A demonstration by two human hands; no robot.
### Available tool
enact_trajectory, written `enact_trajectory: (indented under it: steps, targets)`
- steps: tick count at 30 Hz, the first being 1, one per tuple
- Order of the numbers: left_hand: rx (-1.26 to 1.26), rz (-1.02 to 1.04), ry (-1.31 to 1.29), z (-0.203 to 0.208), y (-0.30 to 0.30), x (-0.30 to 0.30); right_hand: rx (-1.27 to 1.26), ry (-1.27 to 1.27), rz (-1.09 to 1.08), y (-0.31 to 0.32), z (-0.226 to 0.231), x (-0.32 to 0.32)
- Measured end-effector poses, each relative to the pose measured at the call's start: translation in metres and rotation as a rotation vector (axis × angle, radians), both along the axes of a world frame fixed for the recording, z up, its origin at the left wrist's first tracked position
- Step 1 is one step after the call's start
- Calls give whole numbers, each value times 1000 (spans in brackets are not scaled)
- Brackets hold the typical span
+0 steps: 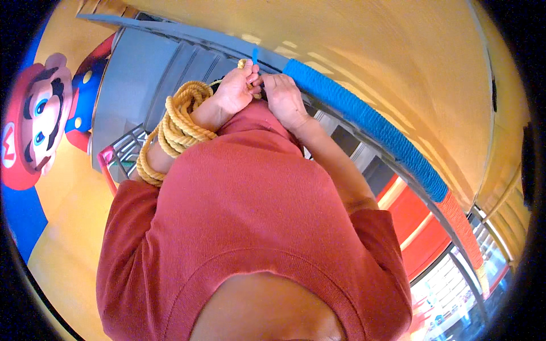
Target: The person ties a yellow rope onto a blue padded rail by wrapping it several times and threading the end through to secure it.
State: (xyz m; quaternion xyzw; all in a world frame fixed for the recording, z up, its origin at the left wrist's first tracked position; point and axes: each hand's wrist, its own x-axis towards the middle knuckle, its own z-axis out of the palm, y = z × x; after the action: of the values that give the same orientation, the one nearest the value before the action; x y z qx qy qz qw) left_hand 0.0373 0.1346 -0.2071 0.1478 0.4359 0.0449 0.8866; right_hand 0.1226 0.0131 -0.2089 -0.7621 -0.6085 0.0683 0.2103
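A thick yellow rope (181,122) hangs in several loose coils around my left forearm. My left hand (236,90) is closed on a length of this rope, and a short stub of it sticks up above the fingers. Close beside it, my right hand (286,101) has its fingers pinched together, almost touching the left fingertips; what lies between them is hidden. A short blue strand (255,55) stands up just above both hands, next to a grey metal bar (213,47). To the right, blue rope (364,122) is wound tightly around the bar.
Farther along the bar, an orange-red wrapping (462,224) follows the blue one. A yellow wall (398,51) rises beyond it. At the left are a large cartoon figure in a red cap (20,159) and a metal-wire basket or rack (129,149) with a red edge.
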Motion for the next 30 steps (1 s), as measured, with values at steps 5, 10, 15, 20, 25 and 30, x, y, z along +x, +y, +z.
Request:
enact_trajectory:
  steps: [5,10,15,20,25,30]
  targets:
    - [56,-62,-107,-6,1,-1,-90,-74,-132,4,-22,-7]
    - [194,-163,-159,-10,-4,4,-155,99,-189,9,-14,-4]
    - [223,-250,-176,-6,-6,2,-299,241,-263,8,7,-7]
    - [170,-260,-195,8,2,10,-161,214,-235,5,-14,2]
    - [331,-283,-91,22,13,16,35,149,-192,8,44,19]
    - [582,-374,-211,24,23,49,-368,282,-294,22,44,85]
